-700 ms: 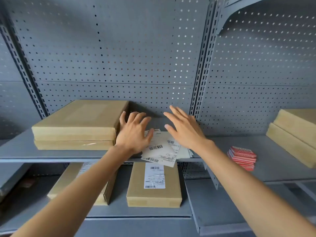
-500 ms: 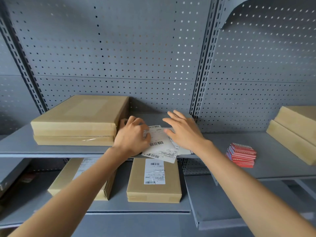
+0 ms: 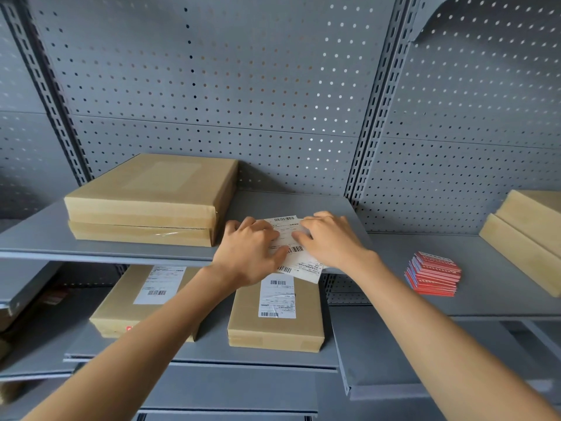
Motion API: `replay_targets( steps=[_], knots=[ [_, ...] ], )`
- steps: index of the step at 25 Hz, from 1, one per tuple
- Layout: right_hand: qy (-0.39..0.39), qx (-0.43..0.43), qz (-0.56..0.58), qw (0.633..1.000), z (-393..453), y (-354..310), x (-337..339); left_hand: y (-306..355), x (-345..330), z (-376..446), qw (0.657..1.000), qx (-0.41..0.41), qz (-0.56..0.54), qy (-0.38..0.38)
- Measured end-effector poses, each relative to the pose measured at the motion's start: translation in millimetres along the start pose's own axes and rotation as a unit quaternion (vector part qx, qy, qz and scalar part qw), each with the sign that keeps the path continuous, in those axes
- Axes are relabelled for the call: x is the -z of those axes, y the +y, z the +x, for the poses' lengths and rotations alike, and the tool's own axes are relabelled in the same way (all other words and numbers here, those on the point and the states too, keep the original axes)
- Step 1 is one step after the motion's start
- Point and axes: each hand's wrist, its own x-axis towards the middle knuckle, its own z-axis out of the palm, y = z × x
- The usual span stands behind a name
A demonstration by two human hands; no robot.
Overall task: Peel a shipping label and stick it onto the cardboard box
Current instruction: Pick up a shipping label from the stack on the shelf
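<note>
A small pile of white shipping labels [image 3: 300, 262] with barcodes lies on the upper grey shelf [image 3: 121, 253], overhanging its front edge. My left hand [image 3: 252, 253] rests on the pile's left side, fingers curled down on the paper. My right hand [image 3: 329, 238] presses on the right side, fingertips on the top label. Whether either hand grips a sheet cannot be told. Two stacked plain cardboard boxes [image 3: 145, 202] sit just left of the labels, without any label on top.
On the lower shelf lie two labelled boxes [image 3: 274, 326] [image 3: 142, 302]. A stack of red cards [image 3: 434, 276] sits on the right shelf, with more cardboard boxes [image 3: 528, 235] at the far right. A perforated grey back panel [image 3: 243, 86] stands behind.
Both hands dropped from hovering with spread fingers onto the label pile and drew closer together. The view tilted slightly.
</note>
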Motion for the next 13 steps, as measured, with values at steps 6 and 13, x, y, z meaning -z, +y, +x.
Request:
replay_targets(
  steps=[6,13],
  knots=[
    [-0.023,-0.033,0.045,0.998,0.5,-3.9,-2.4,0.3,-1.0,-1.7,0.999,0.010,-0.036,-0.005],
    [0.004,-0.048,0.208,0.977,-3.3,-9.4,2.0,-0.2,0.0,-2.8,0.997,0.018,-0.072,0.009]
  ],
)
